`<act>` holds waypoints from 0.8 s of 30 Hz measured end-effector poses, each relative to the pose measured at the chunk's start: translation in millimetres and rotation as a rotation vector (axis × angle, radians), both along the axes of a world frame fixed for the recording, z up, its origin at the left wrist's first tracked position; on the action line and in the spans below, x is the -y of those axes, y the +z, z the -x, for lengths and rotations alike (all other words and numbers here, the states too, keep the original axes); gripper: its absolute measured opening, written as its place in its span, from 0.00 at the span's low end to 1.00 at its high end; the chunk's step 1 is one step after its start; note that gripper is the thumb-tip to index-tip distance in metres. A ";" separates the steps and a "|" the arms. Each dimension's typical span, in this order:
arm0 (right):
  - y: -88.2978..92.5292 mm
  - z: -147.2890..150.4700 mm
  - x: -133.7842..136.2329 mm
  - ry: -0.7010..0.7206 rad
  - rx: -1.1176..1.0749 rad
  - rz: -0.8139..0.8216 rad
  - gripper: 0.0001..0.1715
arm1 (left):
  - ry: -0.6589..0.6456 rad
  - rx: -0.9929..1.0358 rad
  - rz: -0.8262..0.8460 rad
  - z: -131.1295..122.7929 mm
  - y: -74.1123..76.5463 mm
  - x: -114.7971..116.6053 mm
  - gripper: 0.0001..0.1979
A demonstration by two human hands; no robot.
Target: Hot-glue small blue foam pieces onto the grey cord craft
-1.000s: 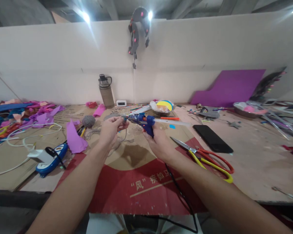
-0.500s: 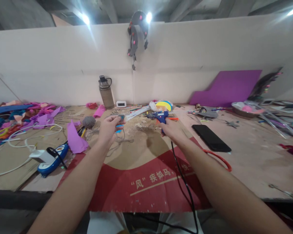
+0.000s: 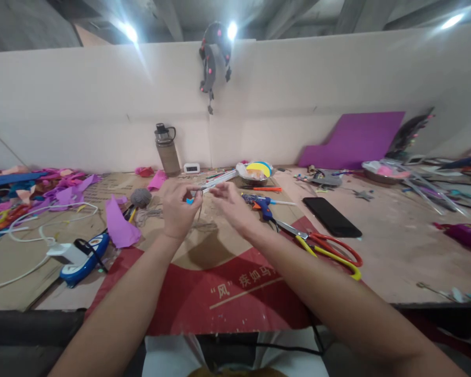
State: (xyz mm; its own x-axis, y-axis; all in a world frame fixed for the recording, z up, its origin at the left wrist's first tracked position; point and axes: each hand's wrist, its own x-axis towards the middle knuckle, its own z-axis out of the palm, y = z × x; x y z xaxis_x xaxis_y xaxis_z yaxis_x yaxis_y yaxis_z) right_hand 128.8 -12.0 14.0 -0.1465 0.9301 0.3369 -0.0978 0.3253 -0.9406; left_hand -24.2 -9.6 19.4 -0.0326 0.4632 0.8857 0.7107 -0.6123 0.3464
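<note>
My left hand [image 3: 180, 205] is closed in a pinch on a small grey piece [image 3: 198, 187], mostly hidden by the fingers. A strand of grey yarn [image 3: 200, 212] hangs below the fingertips. Just to the right is my right hand [image 3: 232, 205], its fingers bent and a little apart, with nothing visible in them. The blue glue gun [image 3: 264, 205] lies on the cardboard [image 3: 215, 314] beyond my right wrist, a white glue stick at its back. A ball of grey yarn [image 3: 141, 198] sits left of my left hand.
Scissors with red and yellow handles [image 3: 317, 243] lie by my right forearm, near a black phone [image 3: 332, 217]. A water bottle [image 3: 167, 152] stands at the wall. Left are a blue power strip [image 3: 84, 262] and felt scraps [image 3: 66, 191]; white sticks [image 3: 222, 178] lie behind my hands.
My right hand has let go of the glue gun, which now lies on the cardboard, and has moved left beside my left hand. The left hand still pinches the small grey piece.
</note>
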 end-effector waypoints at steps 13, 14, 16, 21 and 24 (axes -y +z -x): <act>2.6 24.4 -3.8 -0.203 0.030 -0.116 0.06 | -0.330 0.635 0.470 -11.8 -3.6 -2.2 0.06; 2.9 23.0 -3.9 -0.224 0.049 -0.143 0.05 | -0.344 0.654 0.481 -12.7 -4.0 -2.3 0.06; 3.7 20.8 -3.7 -0.240 0.087 -0.180 0.03 | -0.362 0.684 0.497 -13.9 -3.9 -1.9 0.06; 5.8 17.3 -3.9 -0.262 0.165 -0.197 0.04 | -0.368 0.721 0.528 -15.8 -1.7 0.7 0.07; 6.2 16.4 -3.9 -0.286 0.232 -0.211 0.06 | -0.387 0.721 0.529 -16.0 -0.9 2.1 0.06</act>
